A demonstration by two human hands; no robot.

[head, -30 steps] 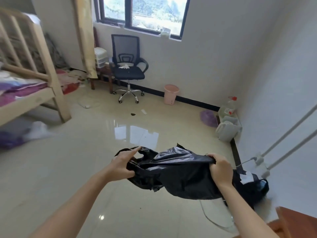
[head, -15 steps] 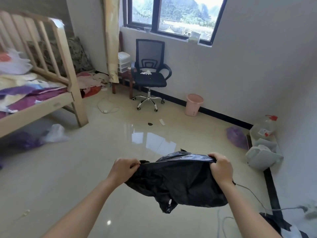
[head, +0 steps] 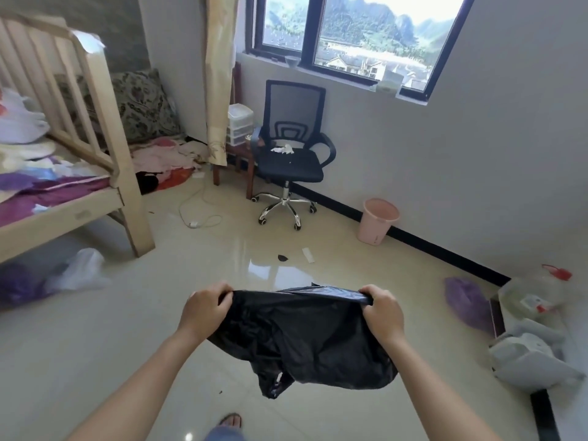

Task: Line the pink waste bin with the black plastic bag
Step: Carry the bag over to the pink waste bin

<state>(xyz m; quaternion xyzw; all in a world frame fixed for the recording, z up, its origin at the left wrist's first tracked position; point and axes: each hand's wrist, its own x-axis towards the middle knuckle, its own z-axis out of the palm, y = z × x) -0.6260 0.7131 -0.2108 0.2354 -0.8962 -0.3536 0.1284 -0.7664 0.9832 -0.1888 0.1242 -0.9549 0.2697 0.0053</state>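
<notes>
A black plastic bag (head: 302, 338) hangs in the air in front of me, stretched between both hands by its top edge. My left hand (head: 205, 308) grips the left end of that edge and my right hand (head: 383, 313) grips the right end. The pink waste bin (head: 377, 221) stands upright and unlined on the floor against the far wall, well beyond the bag and to the right of the office chair.
A black office chair (head: 291, 160) stands under the window. A wooden bed (head: 79, 173) fills the left side. A white cable (head: 197, 214) and small scraps (head: 283, 257) lie on the glossy floor. A purple bag (head: 467, 302) and white containers (head: 534, 358) sit at the right wall.
My view has turned left and drawn closer to the bin. Both hands have pulled the bag's top edge out flat and wide between them, so the bag now hangs below it.
</notes>
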